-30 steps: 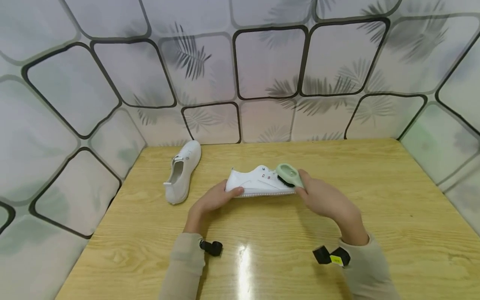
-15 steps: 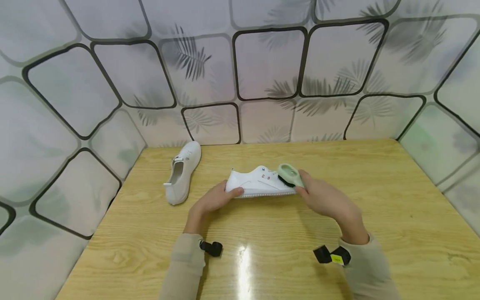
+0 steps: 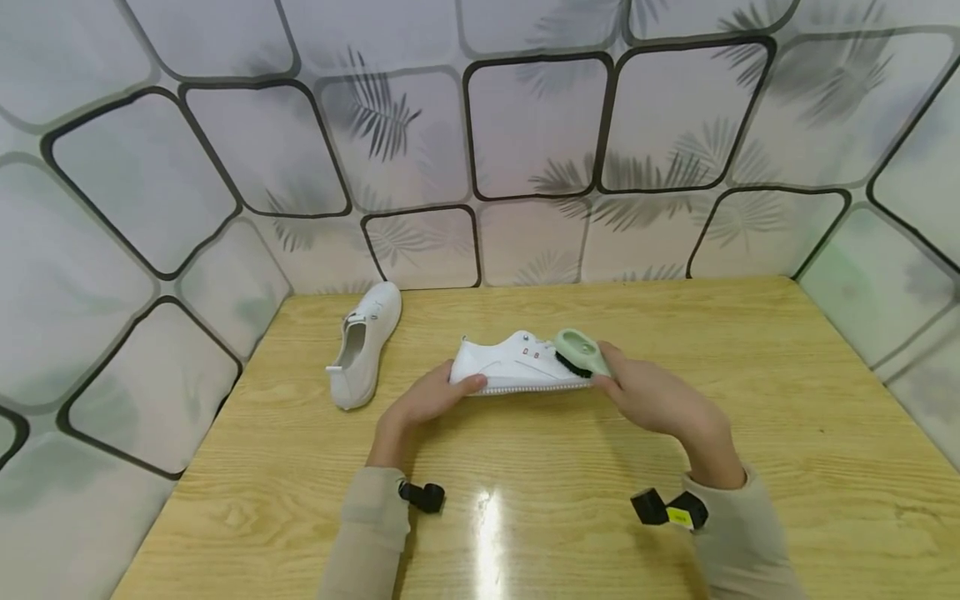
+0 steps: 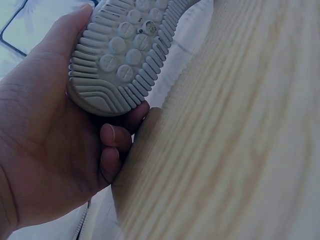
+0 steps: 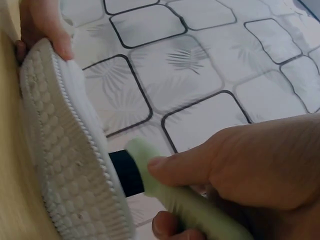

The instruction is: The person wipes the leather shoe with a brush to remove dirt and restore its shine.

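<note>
A white shoe (image 3: 498, 367) lies on its side in the air over the table, toe to the right, its studded sole (image 5: 70, 165) turned toward the person. My left hand (image 3: 431, 396) grips its heel, thumb along the sole edge and the other fingers curled behind, as the left wrist view shows. In my right hand (image 3: 660, 396) is a pale green brush (image 3: 577, 346), held by its handle. Its dark bristles (image 5: 126, 172) press against the upper near the toe, beside the laces. A second white shoe (image 3: 367, 346) stands upright at the left of the table.
The wooden table (image 3: 480, 500) reaches back to a patterned wall covering (image 3: 540, 125), which also rises at both sides. Black wrist cameras (image 3: 422, 497) sit at both cuffs.
The right hand and forearm have shifted very slightly to the right, the brush staying on the toe area. The left hand and both shoes look the same.
</note>
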The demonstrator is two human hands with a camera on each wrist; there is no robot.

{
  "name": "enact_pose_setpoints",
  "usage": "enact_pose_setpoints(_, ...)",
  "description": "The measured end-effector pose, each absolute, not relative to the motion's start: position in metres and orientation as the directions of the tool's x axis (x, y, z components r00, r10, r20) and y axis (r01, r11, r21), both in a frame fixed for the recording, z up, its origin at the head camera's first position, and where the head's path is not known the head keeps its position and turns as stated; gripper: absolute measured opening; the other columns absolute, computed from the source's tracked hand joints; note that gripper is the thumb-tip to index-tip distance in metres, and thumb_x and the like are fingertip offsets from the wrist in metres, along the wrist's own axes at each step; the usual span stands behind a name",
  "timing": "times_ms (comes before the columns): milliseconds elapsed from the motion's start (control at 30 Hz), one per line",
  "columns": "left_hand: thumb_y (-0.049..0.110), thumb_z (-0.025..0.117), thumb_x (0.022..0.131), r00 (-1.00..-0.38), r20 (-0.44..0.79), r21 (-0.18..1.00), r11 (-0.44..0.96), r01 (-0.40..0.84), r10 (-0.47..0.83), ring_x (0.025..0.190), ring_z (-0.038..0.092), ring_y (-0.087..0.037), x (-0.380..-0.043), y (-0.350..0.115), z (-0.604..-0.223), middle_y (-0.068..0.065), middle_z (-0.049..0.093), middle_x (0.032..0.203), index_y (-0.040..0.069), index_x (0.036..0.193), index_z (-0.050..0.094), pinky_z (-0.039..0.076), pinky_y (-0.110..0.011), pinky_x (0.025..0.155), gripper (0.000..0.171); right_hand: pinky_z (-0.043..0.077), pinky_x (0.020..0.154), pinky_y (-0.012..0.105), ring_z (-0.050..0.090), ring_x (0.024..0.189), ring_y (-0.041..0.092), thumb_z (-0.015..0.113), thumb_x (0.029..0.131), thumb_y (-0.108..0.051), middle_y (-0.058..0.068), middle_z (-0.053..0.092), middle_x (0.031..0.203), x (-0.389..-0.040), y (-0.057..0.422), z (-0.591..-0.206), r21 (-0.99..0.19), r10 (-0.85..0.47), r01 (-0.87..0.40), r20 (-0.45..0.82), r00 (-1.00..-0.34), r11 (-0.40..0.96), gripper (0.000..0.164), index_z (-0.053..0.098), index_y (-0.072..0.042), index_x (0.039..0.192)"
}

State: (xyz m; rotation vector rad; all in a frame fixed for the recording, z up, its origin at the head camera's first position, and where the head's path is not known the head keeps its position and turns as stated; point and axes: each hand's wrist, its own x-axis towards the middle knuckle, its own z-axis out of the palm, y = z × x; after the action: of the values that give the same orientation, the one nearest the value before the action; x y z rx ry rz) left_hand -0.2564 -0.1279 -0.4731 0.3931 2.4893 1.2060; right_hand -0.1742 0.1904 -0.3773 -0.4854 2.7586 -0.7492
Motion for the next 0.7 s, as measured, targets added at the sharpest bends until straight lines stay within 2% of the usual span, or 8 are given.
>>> enact_pose_setpoints(100, 0.06, 0.058, 0.093, -0.901, -0.19, 0.795, 0.599, 0.091, 0.389, 0.126, 0.051, -0.024, -0.255, -0.128, -0.472, -0.011, 0.056, 0.138, 0.005, 0.146, 0.043, 0.037, -0.047, 0.109, 0.078, 0.045, 0.095, 0.052, 0.054, 0.119, 0.037, 0.039, 0.108, -0.025, 0.034, 0.04, 0.147, -0.176, 0.185, -0.38, -0.527, -0.383, -0.259, -0.14, -0.913, 0.81, 0.063, 0.013, 0.013, 0.153)
enact_pose_setpoints(333, 0.061, 0.058, 0.092, -0.9, -0.195, 0.798, 0.597, 0.087, 0.391, 0.126, 0.051, -0.024, -0.255, -0.127, -0.47, -0.01, 0.055, 0.139, 0.006, 0.147, 0.043, 0.037, -0.047, 0.109, 0.078, 0.04, 0.104, 0.058, 0.047, 0.13, 0.046, 0.042, 0.107, -0.022, 0.034, 0.039, 0.147, -0.167, 0.185, -0.371, -0.489, -0.385, -0.279, -0.131, -0.914, 0.827, 0.061, 0.018, 0.013, 0.151)
enact_pose_setpoints(433, 0.06, 0.058, 0.093, -0.901, -0.187, 0.798, 0.595, 0.093, 0.391, 0.126, 0.051, -0.024, -0.256, -0.126, -0.469, -0.01, 0.055, 0.139, 0.006, 0.146, 0.043, 0.037, -0.047, 0.109, 0.077, 0.048, 0.088, 0.049, 0.061, 0.103, 0.035, 0.041, 0.107, -0.022, 0.032, 0.055, 0.131, -0.169, 0.186, -0.37, -0.479, -0.357, -0.253, -0.138, -0.924, 0.84, 0.062, 0.016, 0.014, 0.151)
enact_pose_setpoints(533, 0.058, 0.059, 0.094, -0.901, -0.185, 0.798, 0.596, 0.096, 0.393, 0.125, 0.052, -0.024, -0.256, -0.126, -0.469, -0.01, 0.056, 0.138, 0.005, 0.145, 0.044, 0.037, -0.046, 0.109, 0.075, 0.045, 0.074, 0.04, 0.054, 0.081, 0.023, 0.04, 0.108, -0.022, 0.028, 0.061, 0.115, -0.176, 0.184, -0.375, -0.49, -0.344, -0.236, -0.142, -0.928, 0.839, 0.064, 0.012, 0.014, 0.152)
enact_pose_setpoints(567, 0.057, 0.058, 0.094, -0.901, -0.184, 0.796, 0.597, 0.098, 0.394, 0.125, 0.052, -0.024, -0.256, -0.126, -0.469, -0.01, 0.056, 0.137, 0.005, 0.145, 0.045, 0.038, -0.046, 0.109, 0.074, 0.044, 0.074, 0.04, 0.053, 0.079, 0.022, 0.04, 0.108, -0.022, 0.025, 0.062, 0.108, -0.178, 0.182, -0.377, -0.496, -0.344, -0.232, -0.146, -0.927, 0.837, 0.064, 0.011, 0.014, 0.152)
enact_pose_setpoints(600, 0.057, 0.059, 0.094, -0.901, -0.184, 0.796, 0.598, 0.099, 0.394, 0.125, 0.052, -0.024, -0.256, -0.127, -0.469, -0.01, 0.057, 0.137, 0.005, 0.144, 0.045, 0.037, -0.046, 0.109, 0.074, 0.044, 0.076, 0.04, 0.054, 0.082, 0.023, 0.04, 0.108, -0.022, 0.027, 0.061, 0.115, -0.179, 0.181, -0.379, -0.502, -0.346, -0.232, -0.146, -0.927, 0.833, 0.064, 0.011, 0.014, 0.152)
enact_pose_setpoints(667, 0.057, 0.059, 0.094, -0.901, -0.182, 0.793, 0.601, 0.102, 0.393, 0.125, 0.052, -0.024, -0.255, -0.127, -0.468, -0.01, 0.057, 0.136, 0.005, 0.144, 0.046, 0.038, -0.046, 0.109, 0.073, 0.044, 0.075, 0.039, 0.052, 0.079, 0.021, 0.04, 0.108, -0.022, 0.02, 0.061, 0.106, -0.18, 0.18, -0.38, -0.523, -0.361, -0.234, -0.156, -0.919, 0.82, 0.064, 0.01, 0.012, 0.153)
enact_pose_setpoints(700, 0.057, 0.059, 0.094, -0.901, -0.181, 0.791, 0.603, 0.105, 0.394, 0.124, 0.052, -0.024, -0.255, -0.127, -0.468, -0.01, 0.058, 0.136, 0.006, 0.144, 0.046, 0.038, -0.045, 0.108, 0.073, 0.046, 0.079, 0.042, 0.056, 0.084, 0.025, 0.039, 0.108, -0.023, 0.022, 0.061, 0.11, -0.179, 0.18, -0.38, -0.535, -0.369, -0.231, -0.167, -0.914, 0.813, 0.064, 0.009, 0.012, 0.153)
